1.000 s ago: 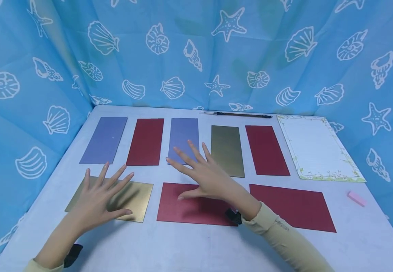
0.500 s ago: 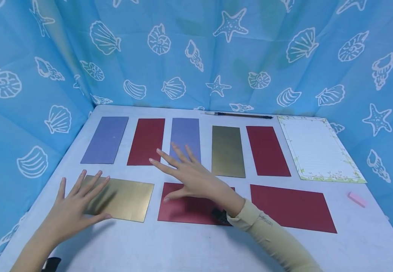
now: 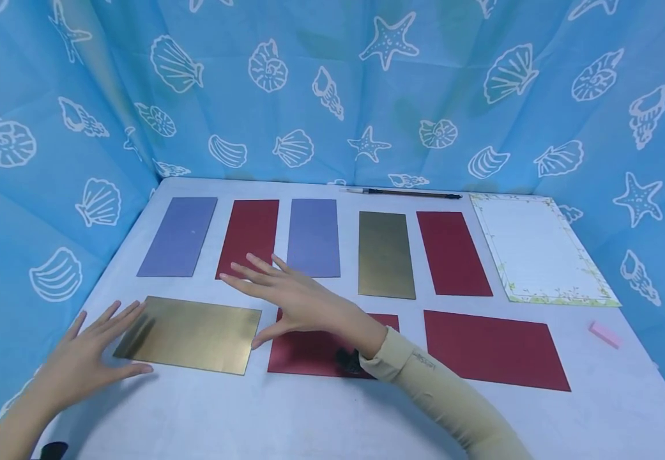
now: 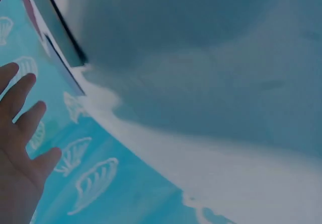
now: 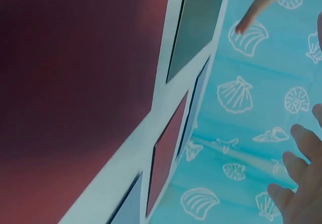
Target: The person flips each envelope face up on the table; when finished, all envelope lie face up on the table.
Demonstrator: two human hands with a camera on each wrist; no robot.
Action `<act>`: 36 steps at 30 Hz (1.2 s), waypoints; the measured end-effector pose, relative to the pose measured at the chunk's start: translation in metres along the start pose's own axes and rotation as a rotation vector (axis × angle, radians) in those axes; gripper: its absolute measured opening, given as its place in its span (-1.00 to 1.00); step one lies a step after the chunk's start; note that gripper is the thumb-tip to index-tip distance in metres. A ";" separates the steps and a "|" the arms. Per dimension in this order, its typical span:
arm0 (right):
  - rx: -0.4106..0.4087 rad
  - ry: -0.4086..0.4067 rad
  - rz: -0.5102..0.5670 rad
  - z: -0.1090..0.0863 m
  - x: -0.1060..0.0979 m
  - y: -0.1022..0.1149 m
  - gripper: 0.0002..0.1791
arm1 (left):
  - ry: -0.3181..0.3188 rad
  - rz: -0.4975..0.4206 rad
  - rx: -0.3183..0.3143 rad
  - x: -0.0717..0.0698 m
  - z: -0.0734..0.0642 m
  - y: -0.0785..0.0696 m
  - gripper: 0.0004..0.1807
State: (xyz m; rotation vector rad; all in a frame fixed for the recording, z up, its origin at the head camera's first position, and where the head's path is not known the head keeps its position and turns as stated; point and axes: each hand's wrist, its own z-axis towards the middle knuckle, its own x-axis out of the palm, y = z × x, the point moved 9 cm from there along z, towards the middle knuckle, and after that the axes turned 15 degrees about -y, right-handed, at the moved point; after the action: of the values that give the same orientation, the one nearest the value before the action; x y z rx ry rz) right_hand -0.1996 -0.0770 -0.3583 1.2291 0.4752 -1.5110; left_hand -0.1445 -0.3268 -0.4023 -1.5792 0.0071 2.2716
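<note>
My left hand (image 3: 87, 361) hovers with spread fingers by the left end of a gold card (image 3: 200, 335), holding nothing; its fingers also show in the left wrist view. Above a red card (image 3: 303, 354) in the front row, my right hand (image 3: 300, 303) is held with fingers spread and nothing in it, its fingertips reaching over a back-row red card (image 3: 248, 233). Part of the front red card is hidden by this hand and wrist. Beside these lie a purple card (image 3: 177, 236), a second purple card (image 3: 313, 236) and an olive-gold card (image 3: 386, 255).
To the right lie an upright red card (image 3: 453, 252) and a sideways red card (image 3: 496, 351). A brush (image 3: 412, 193) lies along the back edge, beside a leaf-bordered white sheet (image 3: 542, 249). A pink eraser (image 3: 605, 335) sits near the right edge. A blue shell-patterned curtain (image 3: 332, 96) surrounds the table.
Both hands have moved left with fingers spread. The left hand has slid off most of the gold card; the right has uncovered the second purple card. The cards have stayed put.
</note>
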 end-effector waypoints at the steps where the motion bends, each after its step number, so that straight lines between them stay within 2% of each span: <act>1: -0.009 0.005 0.015 0.002 0.002 0.002 0.21 | 0.004 -0.016 -0.005 0.001 0.000 0.003 0.20; 4: -0.041 0.023 0.058 0.006 0.009 0.007 0.22 | 0.003 -0.064 -0.013 0.001 -0.001 0.012 0.18; 8: -0.039 0.080 0.143 0.009 0.022 0.011 0.22 | 0.010 -0.117 -0.025 0.002 -0.004 0.024 0.16; 13: 0.017 0.200 0.213 0.007 0.044 0.012 0.17 | 0.060 -0.157 -0.059 0.008 -0.006 0.036 0.15; 17: 0.031 0.285 0.220 0.005 0.061 0.014 0.10 | 0.113 -0.182 -0.089 0.017 -0.007 0.043 0.16; 22: 0.034 0.348 0.197 0.003 0.072 0.015 0.07 | 0.121 -0.224 -0.083 0.022 -0.007 0.045 0.15; 28: 0.026 0.385 0.176 0.000 0.081 0.012 -0.01 | 0.115 -0.264 -0.083 0.022 -0.006 0.043 0.08; 36: 0.030 0.439 0.160 -0.006 0.089 0.009 -0.07 | 0.134 -0.269 -0.098 0.027 -0.003 0.045 -0.01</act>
State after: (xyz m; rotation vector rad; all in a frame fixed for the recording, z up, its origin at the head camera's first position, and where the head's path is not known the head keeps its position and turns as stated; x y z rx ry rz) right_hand -0.1788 -0.1175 -0.4353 1.5918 0.6245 -1.1151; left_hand -0.1631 -0.3610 -0.4367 -1.6676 -0.2695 1.9844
